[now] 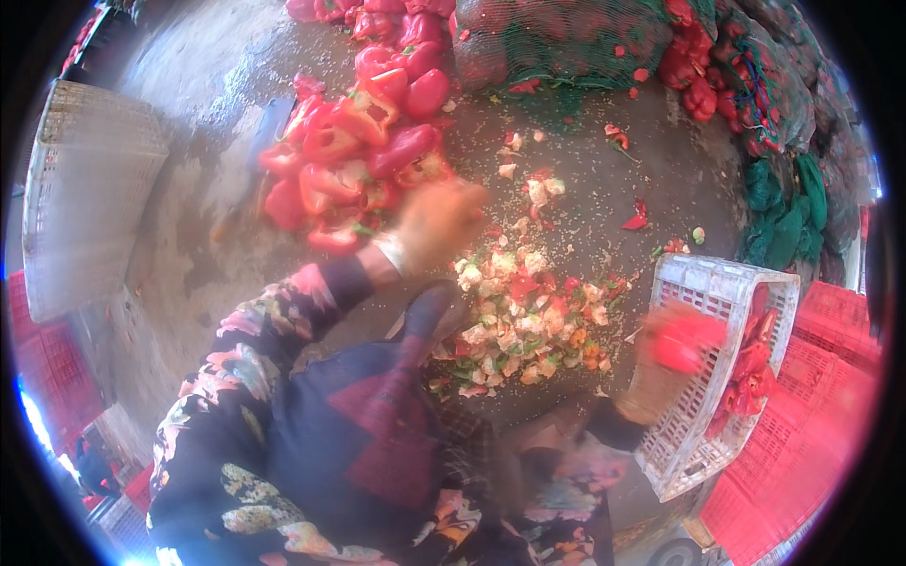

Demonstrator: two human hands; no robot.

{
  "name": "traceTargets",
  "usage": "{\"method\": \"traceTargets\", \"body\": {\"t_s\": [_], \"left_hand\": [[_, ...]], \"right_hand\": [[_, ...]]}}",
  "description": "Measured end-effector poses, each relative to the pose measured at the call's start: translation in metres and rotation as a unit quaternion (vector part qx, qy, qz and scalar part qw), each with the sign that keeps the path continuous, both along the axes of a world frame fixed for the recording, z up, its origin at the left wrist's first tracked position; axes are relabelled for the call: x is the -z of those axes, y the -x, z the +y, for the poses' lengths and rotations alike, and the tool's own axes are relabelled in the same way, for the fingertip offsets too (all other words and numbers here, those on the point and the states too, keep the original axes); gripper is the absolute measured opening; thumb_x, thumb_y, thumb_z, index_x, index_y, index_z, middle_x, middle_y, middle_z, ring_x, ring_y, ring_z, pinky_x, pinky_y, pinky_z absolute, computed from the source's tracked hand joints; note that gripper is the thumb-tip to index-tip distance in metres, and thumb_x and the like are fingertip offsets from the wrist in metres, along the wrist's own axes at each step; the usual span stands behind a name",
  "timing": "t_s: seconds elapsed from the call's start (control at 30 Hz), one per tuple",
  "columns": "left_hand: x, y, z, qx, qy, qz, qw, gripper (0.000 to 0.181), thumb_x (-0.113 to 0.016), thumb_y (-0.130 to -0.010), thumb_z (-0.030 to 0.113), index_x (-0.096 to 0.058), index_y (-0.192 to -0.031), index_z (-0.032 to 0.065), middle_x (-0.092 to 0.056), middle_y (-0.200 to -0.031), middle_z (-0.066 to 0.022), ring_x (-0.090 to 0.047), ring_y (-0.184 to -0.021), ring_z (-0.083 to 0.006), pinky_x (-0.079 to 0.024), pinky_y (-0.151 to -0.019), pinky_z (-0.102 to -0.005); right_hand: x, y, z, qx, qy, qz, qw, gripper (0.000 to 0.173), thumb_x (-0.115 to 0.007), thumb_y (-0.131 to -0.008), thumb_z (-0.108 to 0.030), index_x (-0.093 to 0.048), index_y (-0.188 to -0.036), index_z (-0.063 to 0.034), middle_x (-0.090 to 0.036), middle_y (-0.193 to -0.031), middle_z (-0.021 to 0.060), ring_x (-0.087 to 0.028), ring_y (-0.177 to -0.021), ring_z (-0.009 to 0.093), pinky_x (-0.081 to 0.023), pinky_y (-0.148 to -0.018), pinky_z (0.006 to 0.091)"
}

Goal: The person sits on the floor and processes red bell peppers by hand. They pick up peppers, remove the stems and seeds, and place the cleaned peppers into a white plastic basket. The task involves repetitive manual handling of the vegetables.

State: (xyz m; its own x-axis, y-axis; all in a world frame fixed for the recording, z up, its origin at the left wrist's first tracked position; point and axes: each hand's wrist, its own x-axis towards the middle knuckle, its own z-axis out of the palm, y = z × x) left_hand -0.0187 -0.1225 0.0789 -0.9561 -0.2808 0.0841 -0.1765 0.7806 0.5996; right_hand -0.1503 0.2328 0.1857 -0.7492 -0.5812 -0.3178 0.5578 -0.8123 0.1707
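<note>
My left hand [442, 223], blurred, reaches over the right side of a pile of red bell peppers [329, 141], several of them cut open with pale insides showing. Its fingers look curled, but whether they hold anything is unclear. My right hand [655, 389], also blurred, grips a red bell pepper piece [685, 343] beside the near side of a white plastic crate [725, 269]. Inside that crate lie several red pepper pieces [754, 371]. Between my hands, pale pepper cores and scraps [524, 311] form a heap on the floor.
Seeds and scraps litter the wet concrete floor [601, 177]. Green mesh sacks [566, 42] of peppers stand at the far side, with green netting [782, 212] at right. A white crate [92, 198] stands at left. Red crates [814, 382] are stacked beyond the filled crate.
</note>
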Motion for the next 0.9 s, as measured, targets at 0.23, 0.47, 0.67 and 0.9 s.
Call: {"method": "traceTargets", "body": {"t_s": [0.23, 0.47, 0.67, 0.9], "left_hand": [[0.040, 0.001, -0.052, -0.003, 0.346, -0.157, 0.925, 0.031, -0.068, -0.084, 0.019, -0.069, -0.114, 0.0102, -0.064, -0.108, -0.0094, -0.061, -0.109, -0.0293, -0.047, -0.085, -0.0431], [-0.006, 0.003, -0.013, -0.013, -0.290, 0.001, 0.957, 0.015, -0.077, -0.080, 0.014, -0.074, -0.090, 0.0037, -0.065, -0.092, -0.0154, -0.065, -0.086, -0.0330, -0.052, -0.079, -0.0424], [-0.060, -0.002, 0.047, 0.247, -0.173, 0.143, 0.943, 0.018, -0.077, -0.078, 0.009, -0.070, -0.094, 0.0072, -0.066, -0.104, -0.0100, -0.062, -0.096, -0.0342, -0.053, -0.083, -0.0434], [-0.080, -0.016, 0.045, 0.151, -0.514, -0.015, 0.844, 0.026, -0.064, -0.092, 0.005, -0.073, -0.116, 0.0019, -0.071, -0.120, -0.0111, -0.068, -0.110, -0.0257, -0.055, -0.093, -0.0387]], "right_hand": [[-0.007, 0.001, 0.049, 0.189, -0.158, 0.206, 0.947, 0.049, -0.064, -0.100, -0.028, -0.054, -0.139, -0.0003, -0.063, -0.128, 0.0158, -0.061, -0.116, 0.030, -0.047, -0.105, 0.0478], [0.072, -0.083, -0.138, -0.256, -0.431, 0.146, 0.853, 0.049, -0.051, -0.110, -0.041, -0.052, -0.139, -0.0009, -0.064, -0.123, 0.0180, -0.066, -0.113, 0.038, -0.059, -0.093, 0.0550], [0.125, -0.090, -0.128, -0.122, -0.618, 0.463, 0.623, 0.088, -0.053, -0.096, -0.075, -0.048, -0.148, -0.0044, -0.064, -0.130, 0.0173, -0.065, -0.115, 0.032, -0.055, -0.097, 0.0464], [0.080, -0.072, -0.119, -0.132, -0.489, 0.337, 0.794, 0.087, -0.052, -0.097, -0.076, -0.052, -0.146, -0.0038, -0.063, -0.127, 0.0125, -0.062, -0.119, 0.026, -0.054, -0.100, 0.0432]]}}
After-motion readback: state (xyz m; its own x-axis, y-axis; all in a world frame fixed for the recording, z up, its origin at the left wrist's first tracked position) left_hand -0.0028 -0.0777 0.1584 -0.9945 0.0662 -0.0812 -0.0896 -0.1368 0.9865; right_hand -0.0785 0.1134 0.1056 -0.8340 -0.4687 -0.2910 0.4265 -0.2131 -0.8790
